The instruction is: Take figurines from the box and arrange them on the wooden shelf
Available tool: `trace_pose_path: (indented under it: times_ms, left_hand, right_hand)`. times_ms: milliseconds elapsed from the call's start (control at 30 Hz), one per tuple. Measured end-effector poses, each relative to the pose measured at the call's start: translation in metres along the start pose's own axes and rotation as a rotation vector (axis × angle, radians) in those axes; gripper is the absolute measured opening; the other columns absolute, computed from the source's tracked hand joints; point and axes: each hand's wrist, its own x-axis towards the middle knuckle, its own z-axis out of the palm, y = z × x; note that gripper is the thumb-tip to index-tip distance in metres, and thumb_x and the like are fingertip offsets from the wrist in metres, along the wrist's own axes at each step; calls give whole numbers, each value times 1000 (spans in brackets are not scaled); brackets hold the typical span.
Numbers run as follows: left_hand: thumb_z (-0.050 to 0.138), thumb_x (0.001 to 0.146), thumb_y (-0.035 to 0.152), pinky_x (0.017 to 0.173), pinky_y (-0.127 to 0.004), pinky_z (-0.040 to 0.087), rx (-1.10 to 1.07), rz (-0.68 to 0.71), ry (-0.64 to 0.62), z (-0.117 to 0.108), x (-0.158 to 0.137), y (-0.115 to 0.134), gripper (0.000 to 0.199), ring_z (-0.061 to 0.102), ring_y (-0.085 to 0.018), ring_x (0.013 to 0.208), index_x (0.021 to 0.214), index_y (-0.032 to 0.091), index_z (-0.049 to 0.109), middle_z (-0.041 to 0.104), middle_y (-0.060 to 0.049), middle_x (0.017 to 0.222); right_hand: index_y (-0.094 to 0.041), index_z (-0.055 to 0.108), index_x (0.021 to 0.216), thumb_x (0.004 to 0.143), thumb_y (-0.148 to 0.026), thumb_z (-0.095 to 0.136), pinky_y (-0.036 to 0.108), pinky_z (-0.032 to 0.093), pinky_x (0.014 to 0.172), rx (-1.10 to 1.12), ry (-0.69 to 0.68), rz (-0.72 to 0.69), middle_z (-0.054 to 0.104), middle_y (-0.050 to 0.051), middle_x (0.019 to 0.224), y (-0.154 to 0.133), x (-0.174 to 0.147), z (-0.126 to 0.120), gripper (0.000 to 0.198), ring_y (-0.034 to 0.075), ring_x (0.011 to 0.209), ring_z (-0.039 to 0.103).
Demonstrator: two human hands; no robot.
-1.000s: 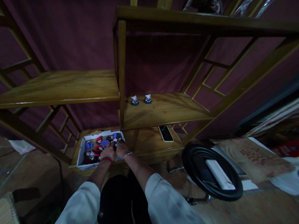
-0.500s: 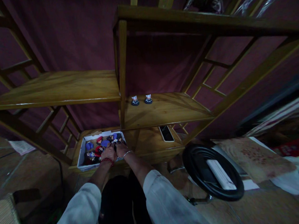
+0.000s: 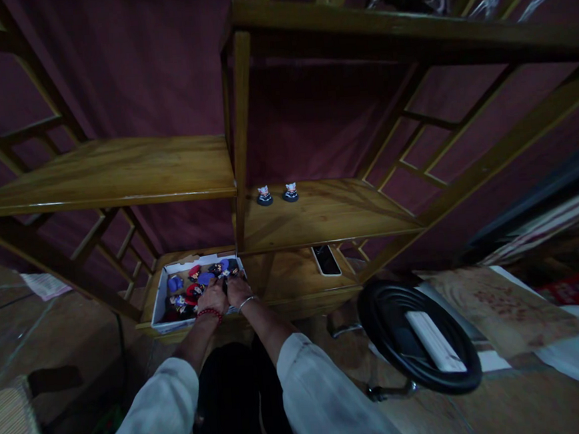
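A white open box (image 3: 157,306) sits on the bottom shelf, holding several small figurines with red, blue and black parts, among them a blue piece (image 3: 175,283) and a red-topped figurine (image 3: 194,273). Over the box's front right part, my left hand (image 3: 212,296) and my right hand (image 3: 237,290) come together, fingers closed. Something small and dark shows between them; its kind is hidden by the fingers. On the shelf above stand two small white-and-dark figurines, a left figurine (image 3: 264,195) and a right figurine (image 3: 290,192), side by side and upright.
A phone (image 3: 326,261) lies on the bottom shelf right of the box. Wooden posts and the upper left shelf (image 3: 110,171) frame the space. At the right stands a round black stool (image 3: 378,330) bearing a long white box (image 3: 434,340). Flat boards (image 3: 507,307) lie beyond it.
The view has shifted slightly, so the shelves and stool appear a little farther right. Both hands stay together at the box, with only slight finger movement.
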Motion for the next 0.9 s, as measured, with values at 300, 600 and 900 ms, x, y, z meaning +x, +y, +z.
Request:
trace_pose_path:
  times_ms: [300, 600, 900]
  left_hand:
    - [43, 78, 20, 79, -35, 46, 17, -7, 12, -4, -5, 3, 42, 53, -24, 105, 120, 21, 46, 43, -12, 130]
    - [42, 79, 19, 78, -34, 46, 27, -17, 13, -1, -2, 2, 38, 55, -23, 102, 116, 19, 48, 45, -13, 128]
    - [39, 81, 19, 78, -32, 46, 26, -29, 9, 0, -2, 1, 36, 55, -21, 101, 116, 21, 49, 46, -11, 128]
  right_hand:
    - [-4, 46, 120, 85, -8, 32, 30, 45, 84, -50, 50, 30, 51, 23, 121, 0, 0, 3, 38, 21, 101, 58]
    - [-7, 55, 109, 86, -7, 28, 28, 45, 83, -46, 41, 16, 61, 18, 107, -1, 0, 2, 35, 19, 98, 59]
    - [-4, 47, 120, 87, -9, 27, 32, 39, 91, -119, 22, -2, 41, 23, 130, -1, 0, 6, 39, 22, 114, 47]
